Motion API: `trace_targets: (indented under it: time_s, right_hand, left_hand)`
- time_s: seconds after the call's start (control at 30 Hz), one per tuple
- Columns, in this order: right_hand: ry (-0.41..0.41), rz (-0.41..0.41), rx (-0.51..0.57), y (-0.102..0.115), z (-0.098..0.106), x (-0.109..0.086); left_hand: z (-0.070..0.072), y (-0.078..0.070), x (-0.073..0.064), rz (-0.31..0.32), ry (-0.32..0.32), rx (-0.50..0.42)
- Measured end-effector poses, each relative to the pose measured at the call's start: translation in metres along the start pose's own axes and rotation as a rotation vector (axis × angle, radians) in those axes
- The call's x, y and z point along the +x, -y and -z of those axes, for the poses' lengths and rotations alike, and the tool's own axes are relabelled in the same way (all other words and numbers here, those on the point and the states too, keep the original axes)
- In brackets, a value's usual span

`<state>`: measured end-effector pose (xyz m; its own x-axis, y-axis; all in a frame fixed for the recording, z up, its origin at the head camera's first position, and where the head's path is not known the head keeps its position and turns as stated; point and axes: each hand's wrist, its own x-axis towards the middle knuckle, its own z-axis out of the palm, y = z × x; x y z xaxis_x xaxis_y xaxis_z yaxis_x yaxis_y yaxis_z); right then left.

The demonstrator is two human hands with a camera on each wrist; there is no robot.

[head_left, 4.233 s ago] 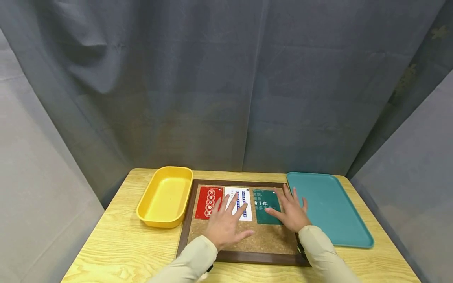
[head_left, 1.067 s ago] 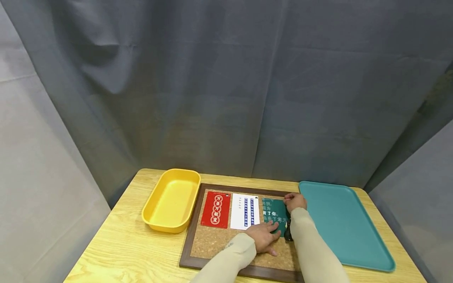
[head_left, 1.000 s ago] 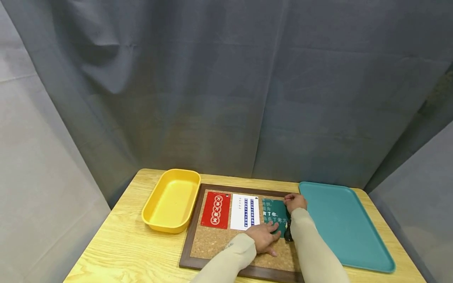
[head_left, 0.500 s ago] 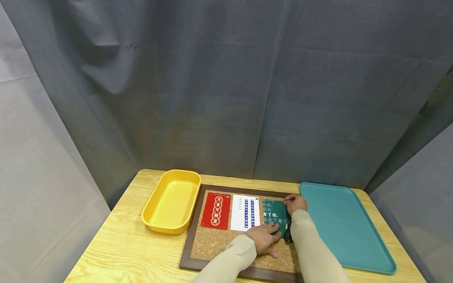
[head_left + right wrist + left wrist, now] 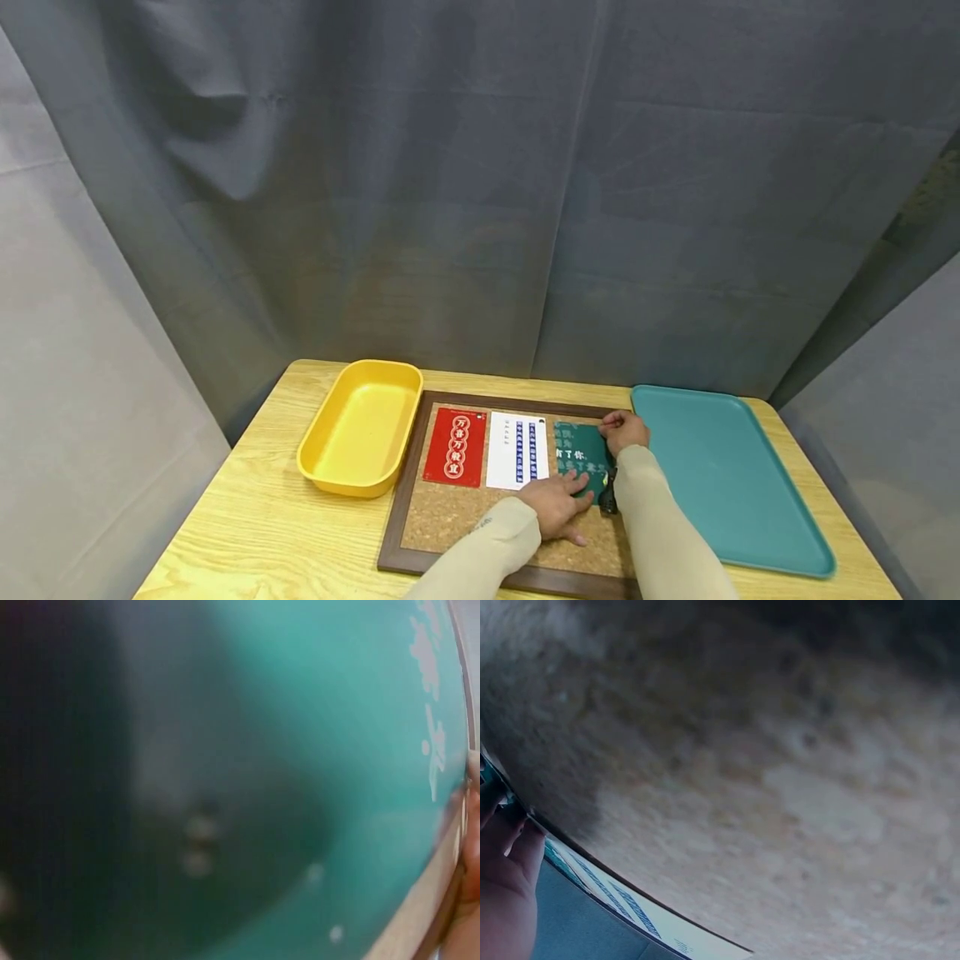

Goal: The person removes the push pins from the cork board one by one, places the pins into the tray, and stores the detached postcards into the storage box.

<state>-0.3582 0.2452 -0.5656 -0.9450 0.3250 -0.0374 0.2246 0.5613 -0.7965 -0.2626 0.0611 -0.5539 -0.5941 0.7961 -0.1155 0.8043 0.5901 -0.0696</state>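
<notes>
A green card (image 5: 579, 457) with white writing lies at the right of a brown-framed cork board (image 5: 442, 518). My left hand (image 5: 553, 502) rests with spread fingers on the card's lower edge. At the card's upper right corner, my right hand (image 5: 626, 432) has curled fingers and pinches something small, apparently a pushpin; the fingers mostly hide it. Left of the green card lie a white card (image 5: 517, 450) with blue strips and a red card (image 5: 455, 447). Each shows a small dark dot at its upper right corner. Both wrist views are mostly blurred close-ups of cork and green card.
A yellow bin (image 5: 360, 429) stands left of the board on the wooden table (image 5: 247, 508). To the right lies a teal tray (image 5: 738, 483), close beside the right forearm. A grey curtain (image 5: 420, 208) hangs behind the table.
Since the earliest frame, both hands have moved from spread above the cards to the green card, left at its lower edge, right at its upper corner. Over the last second they have hardly moved.
</notes>
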Motion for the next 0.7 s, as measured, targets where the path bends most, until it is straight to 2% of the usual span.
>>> trace_targets:
  time_s: [0.7]
  right_hand:
    - [-0.013, -0.011, 0.053, -0.0041, -0.0029, 0.0025]
  left_hand:
    - [0.0051, -0.0002, -0.0022, 0.019, 0.041, -0.06]
